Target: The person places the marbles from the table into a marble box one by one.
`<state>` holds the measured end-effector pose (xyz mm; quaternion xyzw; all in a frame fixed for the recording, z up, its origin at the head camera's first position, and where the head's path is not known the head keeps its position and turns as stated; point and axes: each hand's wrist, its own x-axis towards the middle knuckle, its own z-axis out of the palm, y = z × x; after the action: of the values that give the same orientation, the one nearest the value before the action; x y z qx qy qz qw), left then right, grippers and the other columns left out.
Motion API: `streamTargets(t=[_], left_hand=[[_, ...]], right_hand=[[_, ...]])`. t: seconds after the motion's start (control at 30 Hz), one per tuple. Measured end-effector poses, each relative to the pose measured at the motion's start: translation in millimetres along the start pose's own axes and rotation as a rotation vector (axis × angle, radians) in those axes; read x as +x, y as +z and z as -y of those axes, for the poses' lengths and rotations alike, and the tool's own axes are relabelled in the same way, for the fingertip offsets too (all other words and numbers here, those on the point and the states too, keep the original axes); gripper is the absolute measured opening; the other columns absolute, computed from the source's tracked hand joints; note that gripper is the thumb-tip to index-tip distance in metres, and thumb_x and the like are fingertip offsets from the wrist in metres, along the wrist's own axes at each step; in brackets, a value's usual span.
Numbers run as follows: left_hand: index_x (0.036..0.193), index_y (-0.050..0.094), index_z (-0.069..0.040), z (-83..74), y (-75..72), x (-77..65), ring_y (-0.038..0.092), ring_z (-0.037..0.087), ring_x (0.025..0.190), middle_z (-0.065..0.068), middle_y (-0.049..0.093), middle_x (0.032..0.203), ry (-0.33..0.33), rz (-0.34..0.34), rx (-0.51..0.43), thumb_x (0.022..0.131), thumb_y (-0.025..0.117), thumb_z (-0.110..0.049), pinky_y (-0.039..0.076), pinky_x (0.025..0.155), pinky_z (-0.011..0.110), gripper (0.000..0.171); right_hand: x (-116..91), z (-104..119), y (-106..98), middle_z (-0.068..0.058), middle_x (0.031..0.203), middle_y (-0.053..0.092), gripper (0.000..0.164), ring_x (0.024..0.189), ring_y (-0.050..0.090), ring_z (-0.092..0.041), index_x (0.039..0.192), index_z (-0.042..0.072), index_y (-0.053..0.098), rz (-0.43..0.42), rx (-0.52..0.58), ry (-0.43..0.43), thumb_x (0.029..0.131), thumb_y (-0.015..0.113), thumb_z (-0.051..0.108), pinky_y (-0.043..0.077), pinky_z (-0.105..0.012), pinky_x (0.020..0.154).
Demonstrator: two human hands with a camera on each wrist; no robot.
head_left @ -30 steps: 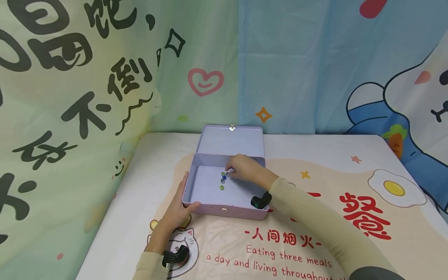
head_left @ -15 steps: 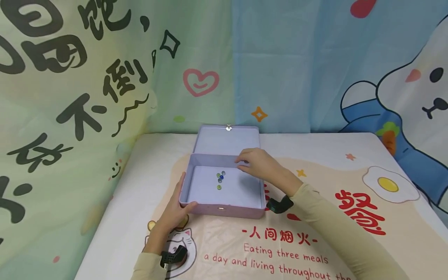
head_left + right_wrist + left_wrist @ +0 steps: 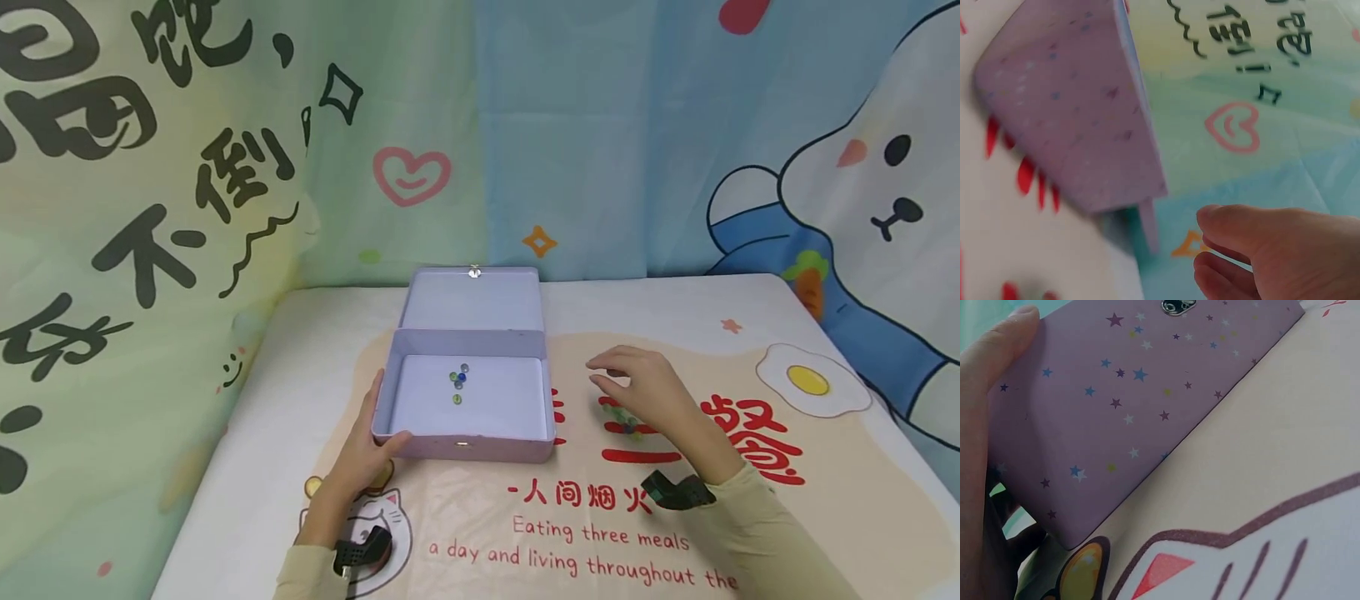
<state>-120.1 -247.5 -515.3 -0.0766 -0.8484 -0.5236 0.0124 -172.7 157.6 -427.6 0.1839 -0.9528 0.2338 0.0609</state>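
A pale purple hinged box point(image 3: 465, 450) stands with its lid point(image 3: 471, 300) up and tipped back. Several glass marbles point(image 3: 457, 400), green, blue and clear, lie on its floor. My left hand point(image 3: 367, 454) holds the box's front left corner, thumb against the front wall and fingers along the side; the left wrist view shows the thumb over the star-printed front point(image 3: 1116, 394). To the right of the box, my right hand point(image 3: 637, 387) hovers with thumb and fingers apart, holding nothing visible. Just below its fingers lies a cluster of green glass marbles point(image 3: 621, 417), partly hidden by the hand.
A printed cloth point(image 3: 480, 500) with red characters, a cat and a fried egg covers the table. Behind the table's back edge hangs a curtain point(image 3: 570, 150) with cartoon prints. A dark wrist camera point(image 3: 678, 492) sits on the right wrist.
My right hand has left the inside of the box, where it was at the marbles, and moved right over the loose marbles on the cloth. The left hand stays on the box.
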Motion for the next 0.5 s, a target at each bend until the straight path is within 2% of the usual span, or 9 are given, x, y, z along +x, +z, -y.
streamTargets(t=[0.27, 0.5], left_hand=[[0.154, 0.001, -0.027, -1.5, 2.0, -2.1, 0.016, 0.041, 0.144, 0.008, 0.007, 0.161, -0.005, -0.01, 0.016, 0.079, 0.07, -0.026, 0.019, 0.107, 0.068, 0.102], [0.153, 0.0, -0.034, -0.6, 5.7, -1.0, 0.014, 0.039, 0.145, 0.004, 0.006, 0.161, 0.0, 0.002, -0.012, 0.08, 0.069, -0.024, 0.017, 0.108, 0.068, 0.101]], right_hand=[[-39, -35, 10, -0.011, 0.107, 0.069, 0.031, 0.094, 0.067, -0.03, 0.109, 0.009, 0.071, -0.089, 0.032, 0.053, 0.08, 0.076, 0.018, 0.056, -0.046, 0.079], [-69, -50, 19, -0.01, 0.099, 0.07, 0.031, 0.086, 0.066, -0.027, 0.106, 0.006, 0.072, -0.13, 0.042, 0.148, 0.078, 0.077, 0.015, 0.056, -0.044, 0.074]])
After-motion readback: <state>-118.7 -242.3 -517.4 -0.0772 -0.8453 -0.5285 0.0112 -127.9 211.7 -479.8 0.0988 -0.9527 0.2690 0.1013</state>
